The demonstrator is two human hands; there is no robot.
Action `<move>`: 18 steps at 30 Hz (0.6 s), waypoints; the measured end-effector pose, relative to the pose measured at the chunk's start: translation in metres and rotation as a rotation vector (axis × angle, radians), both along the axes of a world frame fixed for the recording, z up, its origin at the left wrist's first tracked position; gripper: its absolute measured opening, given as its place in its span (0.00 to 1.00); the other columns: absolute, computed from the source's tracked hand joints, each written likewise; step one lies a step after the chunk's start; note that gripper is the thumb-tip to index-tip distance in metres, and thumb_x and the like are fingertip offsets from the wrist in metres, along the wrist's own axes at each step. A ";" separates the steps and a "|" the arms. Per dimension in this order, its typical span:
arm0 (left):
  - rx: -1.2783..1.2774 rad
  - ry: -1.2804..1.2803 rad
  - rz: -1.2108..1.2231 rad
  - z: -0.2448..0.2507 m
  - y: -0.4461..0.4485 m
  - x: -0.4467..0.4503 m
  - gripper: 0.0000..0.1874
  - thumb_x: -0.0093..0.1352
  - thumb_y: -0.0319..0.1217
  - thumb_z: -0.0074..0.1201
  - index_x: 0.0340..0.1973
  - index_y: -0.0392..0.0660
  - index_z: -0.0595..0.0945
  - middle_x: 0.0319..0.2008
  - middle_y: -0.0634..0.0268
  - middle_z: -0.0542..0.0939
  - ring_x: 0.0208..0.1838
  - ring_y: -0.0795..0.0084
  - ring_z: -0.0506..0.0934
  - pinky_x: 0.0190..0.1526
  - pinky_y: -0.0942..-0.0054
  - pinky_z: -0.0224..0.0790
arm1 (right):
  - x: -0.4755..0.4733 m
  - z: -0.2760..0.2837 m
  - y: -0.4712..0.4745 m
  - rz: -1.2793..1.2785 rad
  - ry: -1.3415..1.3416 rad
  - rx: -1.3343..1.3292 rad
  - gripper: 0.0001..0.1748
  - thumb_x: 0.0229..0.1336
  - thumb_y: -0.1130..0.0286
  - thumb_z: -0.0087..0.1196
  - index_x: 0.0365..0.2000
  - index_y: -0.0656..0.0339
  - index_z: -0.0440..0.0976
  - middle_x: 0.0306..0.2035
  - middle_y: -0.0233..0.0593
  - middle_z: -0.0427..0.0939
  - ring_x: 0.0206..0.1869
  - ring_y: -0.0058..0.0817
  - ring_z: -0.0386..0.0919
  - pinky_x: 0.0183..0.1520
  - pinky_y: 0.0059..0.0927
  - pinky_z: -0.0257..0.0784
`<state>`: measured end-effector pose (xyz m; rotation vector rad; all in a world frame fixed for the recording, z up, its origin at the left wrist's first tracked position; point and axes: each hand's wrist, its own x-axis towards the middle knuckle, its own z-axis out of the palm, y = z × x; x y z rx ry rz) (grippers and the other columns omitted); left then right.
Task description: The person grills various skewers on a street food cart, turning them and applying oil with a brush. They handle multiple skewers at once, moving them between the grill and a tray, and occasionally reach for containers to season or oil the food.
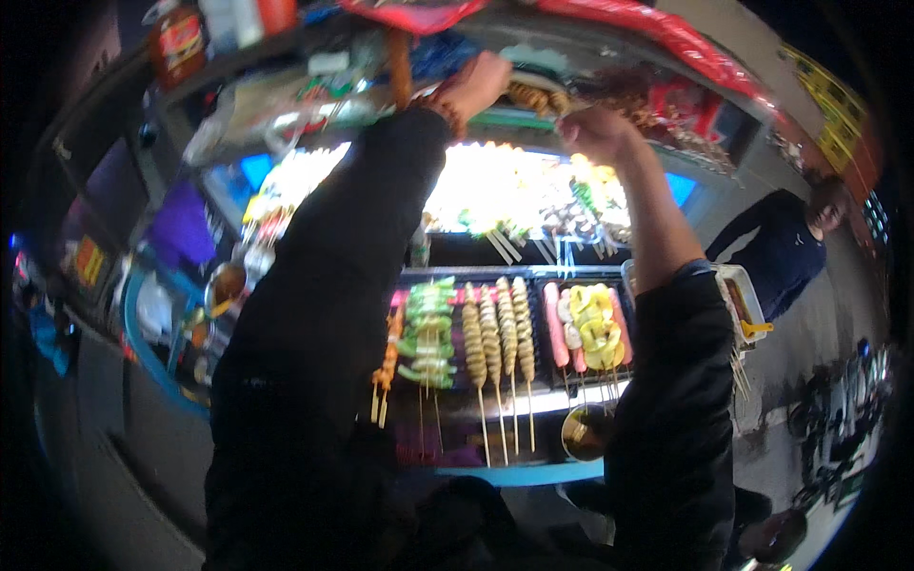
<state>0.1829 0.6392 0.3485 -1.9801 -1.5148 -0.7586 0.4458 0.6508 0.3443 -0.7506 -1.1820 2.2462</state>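
Both my arms reach up and away over a lit food stall. My left hand (477,84), with a beaded bracelet (439,114) at the wrist, is curled near the upper shelf. My right hand (598,132) is also curled and blurred, lower and to the right. Whatever either hand may hold is hidden. Between them at shelf height are browned spiral-cut pieces of food (537,98). Below my hands, glaring light washes out the skewers in the display case (521,189). Closer to me lie spiral potato skewers (498,332), green pepper skewers (428,332) and pink sausage skewers (556,325).
A sauce bottle (178,46) stands on the upper left ledge. Sauce containers (227,285) sit at the left, and a white tub (742,300) with a yellow-handled utensil at the right. A person (775,243) stands beyond the right side; a round bowl (587,432) is near the front edge.
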 end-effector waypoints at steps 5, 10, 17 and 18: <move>0.059 -0.097 -0.337 0.013 -0.120 -0.006 0.27 0.63 0.30 0.69 0.57 0.39 0.80 0.42 0.39 0.84 0.48 0.42 0.84 0.46 0.52 0.79 | 0.042 0.002 -0.039 -0.351 -0.311 0.697 0.35 0.69 0.44 0.54 0.62 0.62 0.70 0.62 0.58 0.74 0.58 0.48 0.79 0.60 0.53 0.79; 0.023 -0.133 -0.115 -0.051 -0.376 -0.068 0.20 0.71 0.42 0.65 0.51 0.42 0.86 0.42 0.57 0.88 0.45 0.63 0.88 0.47 0.67 0.81 | 0.064 -0.026 -0.194 -0.652 -0.313 1.133 0.30 0.73 0.51 0.54 0.63 0.64 0.72 0.52 0.46 0.83 0.56 0.32 0.80 0.61 0.36 0.74; -0.534 -0.954 0.456 -0.237 -0.600 -0.094 0.13 0.71 0.37 0.65 0.40 0.40 0.88 0.32 0.60 0.87 0.33 0.72 0.83 0.39 0.70 0.78 | -0.068 -0.206 -0.456 0.098 -0.480 1.105 0.15 0.66 0.70 0.61 0.49 0.67 0.81 0.37 0.47 0.87 0.39 0.33 0.86 0.44 0.34 0.80; -0.695 -1.021 0.457 -0.258 -0.608 -0.098 0.13 0.72 0.36 0.64 0.42 0.39 0.88 0.37 0.61 0.88 0.38 0.73 0.83 0.43 0.72 0.77 | -0.099 -0.226 -0.476 0.139 -0.634 1.082 0.14 0.66 0.69 0.62 0.49 0.67 0.81 0.37 0.50 0.86 0.40 0.38 0.86 0.44 0.35 0.80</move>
